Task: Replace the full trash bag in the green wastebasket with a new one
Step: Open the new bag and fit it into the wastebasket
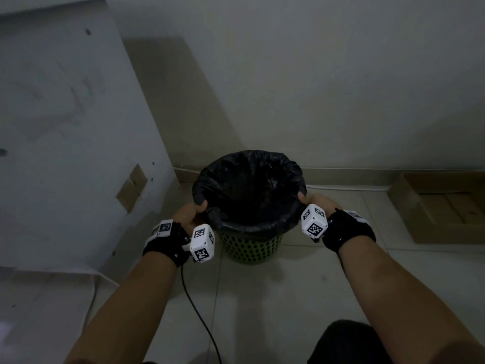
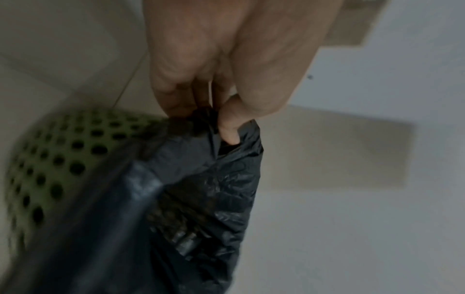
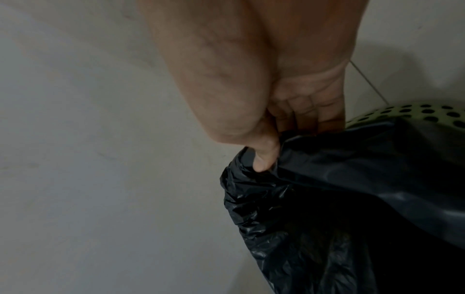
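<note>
I am looking down into a dim corner: a pale wall (image 1: 315,88) fills the upper half of the head view, and a light tiled floor (image 1: 262,298) spreads across the lower half. A large white panel (image 1: 65,127) leans at the left of the frame; patches of brown tape sit on its lower edge. At the right edge a flat cardboard box (image 1: 441,206) lies on the floor, cut off by the frame, so I cannot see its full extent.

The green wastebasket (image 1: 249,248) stands on the floor at the centre of the frame, close to the wall. Only the lower band of its perforated side shows; the rest is covered by the black trash bag (image 1: 249,185), whose mouth is open and folded out over the rim. The inside of the bag is too dark for me to make out any contents.

My left hand (image 1: 187,215) sits at the left side of the rim, thumb and fingers pinching a gathered fold of the bag; the left wrist view confirms this, though the basket there is blurred. My right hand (image 1: 315,202) is at the right side of the rim, pinching the bag's edge the same way. A thin black cable (image 1: 199,311) trails from the left wrist strap down the floor and out of the bottom of the frame.
</note>
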